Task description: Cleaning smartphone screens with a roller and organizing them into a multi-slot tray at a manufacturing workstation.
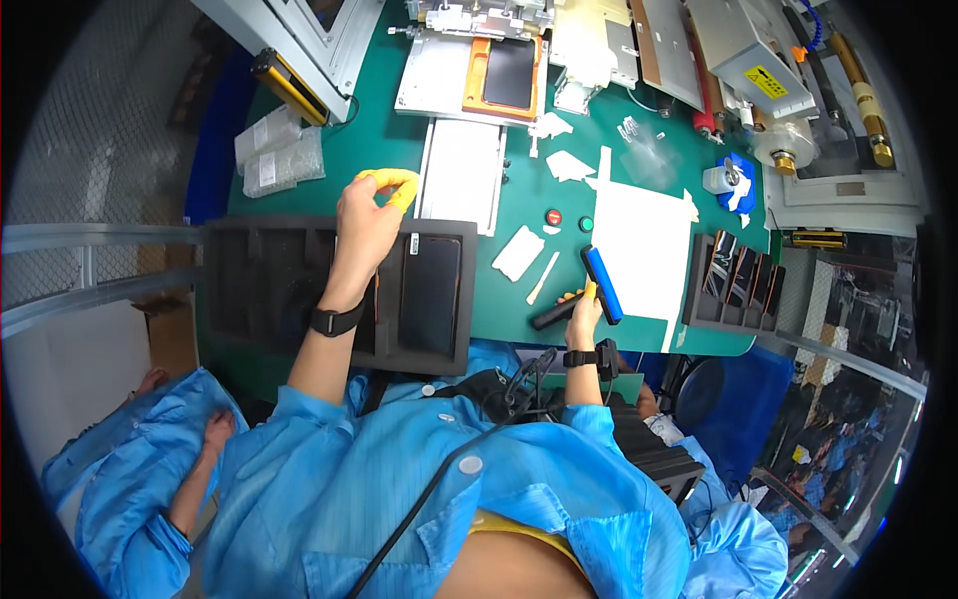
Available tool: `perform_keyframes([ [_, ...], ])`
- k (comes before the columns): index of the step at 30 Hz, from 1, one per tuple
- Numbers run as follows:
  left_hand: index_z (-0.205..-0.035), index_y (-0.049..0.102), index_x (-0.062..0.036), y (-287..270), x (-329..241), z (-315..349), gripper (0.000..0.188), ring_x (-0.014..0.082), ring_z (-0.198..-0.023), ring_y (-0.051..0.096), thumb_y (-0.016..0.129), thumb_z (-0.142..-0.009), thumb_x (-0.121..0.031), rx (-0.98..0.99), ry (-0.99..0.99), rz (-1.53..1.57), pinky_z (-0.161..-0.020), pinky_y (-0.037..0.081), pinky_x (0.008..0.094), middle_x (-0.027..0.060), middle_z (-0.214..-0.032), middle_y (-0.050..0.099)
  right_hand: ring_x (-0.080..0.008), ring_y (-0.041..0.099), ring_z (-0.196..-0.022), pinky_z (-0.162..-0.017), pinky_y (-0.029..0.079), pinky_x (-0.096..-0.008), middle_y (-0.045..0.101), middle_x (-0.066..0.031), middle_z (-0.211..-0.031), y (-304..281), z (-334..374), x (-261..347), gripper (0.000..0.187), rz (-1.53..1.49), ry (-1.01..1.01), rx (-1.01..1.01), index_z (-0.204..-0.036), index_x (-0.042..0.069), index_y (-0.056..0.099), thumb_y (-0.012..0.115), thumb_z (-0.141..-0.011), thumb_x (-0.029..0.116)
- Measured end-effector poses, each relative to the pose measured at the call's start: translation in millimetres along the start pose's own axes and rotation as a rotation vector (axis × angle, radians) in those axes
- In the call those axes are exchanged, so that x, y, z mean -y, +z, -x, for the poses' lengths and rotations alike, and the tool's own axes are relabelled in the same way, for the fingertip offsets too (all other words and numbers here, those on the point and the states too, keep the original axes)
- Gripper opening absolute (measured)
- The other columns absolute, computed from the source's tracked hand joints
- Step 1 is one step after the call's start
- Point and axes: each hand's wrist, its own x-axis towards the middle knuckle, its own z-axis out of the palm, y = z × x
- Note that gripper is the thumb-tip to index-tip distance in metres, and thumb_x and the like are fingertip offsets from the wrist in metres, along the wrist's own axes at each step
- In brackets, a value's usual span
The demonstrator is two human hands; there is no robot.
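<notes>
My left hand (365, 228), with yellow finger covers, is raised over the far edge of a black foam tray (465, 299). Its fingers curve forward with a gap between them, and nothing shows in them. A dark phone-sized glass panel (430, 290) lies in the tray just right of my left wrist. Closed around a blue cleaning roller (601, 286) with a black handle, my right hand (584, 317) is near the front edge of the green table. The roller is tilted beside a white sheet (639, 250).
An orange fixture (477, 75) holding a dark panel stands on the machine at the back. Right of the sheet is a second tray (707, 299) with several panels. A red button (553, 217) and a green button (587, 224) are mid-table. Another person's sleeve (150, 479) is at lower left.
</notes>
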Motion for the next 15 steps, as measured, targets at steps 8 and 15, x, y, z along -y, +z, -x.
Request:
perform_keyframes([
  [8,-0.08,0.064,-0.0066,63,31,-43,0.013,0.0302,-0.09,0.048,0.059,-0.073,-0.016,-0.1,0.372,-0.245,-0.081,0.037,0.0361,0.0134,-0.086,0.056,-0.0138,0.057,-0.06,-0.046,0.047,-0.0283,0.058,-0.0041,-0.071,-23,5,7,0.038,0.399,0.052,0.124,-0.084,0.004,0.055,0.045,-0.085,0.041],
  [15,-0.114,0.045,-0.0095,124,25,-44,0.042,0.0354,-0.106,0.033,0.058,-0.074,-0.016,-0.066,0.192,-0.513,-0.082,0.031,0.05,0.0173,-0.111,0.041,-0.0145,0.057,-0.068,-0.046,0.048,-0.0266,0.055,-0.0054,-0.08,-30,8,2,0.033,0.452,0.007,0.168,-0.094,0.003,0.052,0.047,-0.086,0.034],
])
